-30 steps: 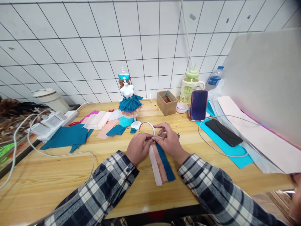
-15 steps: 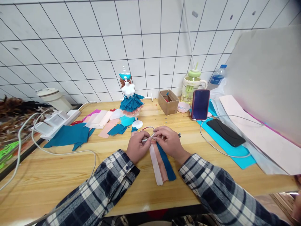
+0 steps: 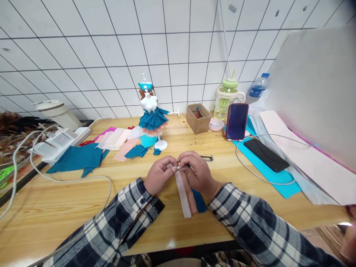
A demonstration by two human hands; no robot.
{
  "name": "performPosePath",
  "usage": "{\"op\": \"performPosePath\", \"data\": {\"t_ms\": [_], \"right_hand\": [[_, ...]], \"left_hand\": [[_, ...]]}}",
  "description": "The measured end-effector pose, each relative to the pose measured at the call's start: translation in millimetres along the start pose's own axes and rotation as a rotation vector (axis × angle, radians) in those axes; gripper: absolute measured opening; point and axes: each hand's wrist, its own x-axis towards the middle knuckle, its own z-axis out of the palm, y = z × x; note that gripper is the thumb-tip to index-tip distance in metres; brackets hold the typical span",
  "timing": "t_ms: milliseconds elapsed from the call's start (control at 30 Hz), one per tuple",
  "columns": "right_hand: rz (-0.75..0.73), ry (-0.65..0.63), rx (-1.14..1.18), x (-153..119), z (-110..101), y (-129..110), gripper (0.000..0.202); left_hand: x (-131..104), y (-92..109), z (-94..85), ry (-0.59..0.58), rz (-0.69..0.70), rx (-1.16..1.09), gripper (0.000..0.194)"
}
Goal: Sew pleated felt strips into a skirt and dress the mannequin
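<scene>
Our left hand and right hand meet at the fingertips over the middle of a wooden table. Both are grasping: thumbs and fingers pinch a small white piece, mostly hidden between them. From under the fingers three strips run toward us: a pale pink strip on the left, a peach strip between, and a blue strip on the right, its upper part covered by our right hand. Just beyond that hand lies a dark tool, partly hidden. Farther off, a white dress form wears a ruffled blue skirt; a cardboard box stands to its right.
</scene>
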Motion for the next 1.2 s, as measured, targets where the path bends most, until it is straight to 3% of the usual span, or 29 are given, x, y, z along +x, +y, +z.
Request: {"op": "performPosePath", "data": {"t_ms": [133, 267, 333, 433, 500, 633, 700, 767, 933, 1067, 1133, 1200], "right_hand": [[0.109, -0.001, 0.123, 0.9, 1.7, 0.9, 0.012], [0.412, 0.161, 0.441, 5.0, -2.4, 5.7, 0.018], [0.585, 0.165, 0.546, 6.8, -6.2, 13.2, 0.024], [0.799, 0.078, 0.59, 6.6, -10.0, 27.6, 0.033], [0.891, 0.063, 0.618, 5.0, -10.2, 34.9, 0.036], [0.948, 0.052, 0.659, 2.3, -7.6, 37.3, 0.033], [0.944, 0.046, 0.653, 2.1, -6.4, 34.8, 0.032], [0.943, 0.042, 0.626, 2.3, -5.9, 32.6, 0.032], [0.928, -0.032, 0.525, 2.0, -5.0, 31.8, 0.032], [0.889, -0.073, 0.457, 1.8, -2.0, 31.0, 0.03], [0.861, -0.091, 0.445, 2.0, -0.3, 29.7, 0.028], [0.851, -0.107, 0.444, 2.3, 0.9, 28.2, 0.026]], "left_hand": [[3.6, -13.4, -1.9, -0.026, -0.093, -0.141, 0.033], [8.9, -18.5, -14.2, 0.047, -0.065, -0.011, 0.032], [11.4, -8.9, -25.9, 0.045, 0.033, 0.282, 0.03], [12.5, 14.9, -47.4, -0.04, 0.274, 0.948, 0.024], [11.3, 27.7, -62.1, 0.07, 0.341, 1.267, 0.023], [9.1, 28.2, -85.9, 0.159, 0.067, 1.606, 0.017], [9.4, 20.0, -92.2, 0.157, -0.036, 1.626, 0.014], [10.6, 13.6, -92.3, 0.179, -0.046, 1.617, 0.013], [12.0, 16.4, -62.1, 0.288, 0.069, 1.502, 0.026], [8.0, 10.6, -28.1, 0.012, 0.114, 0.927, 0.039], [5.5, 3.7, -17.2, -0.065, 0.109, 0.823, 0.039], [3.7, -1.6, -11.7, -0.061, 0.136, 0.852, 0.034]]}}
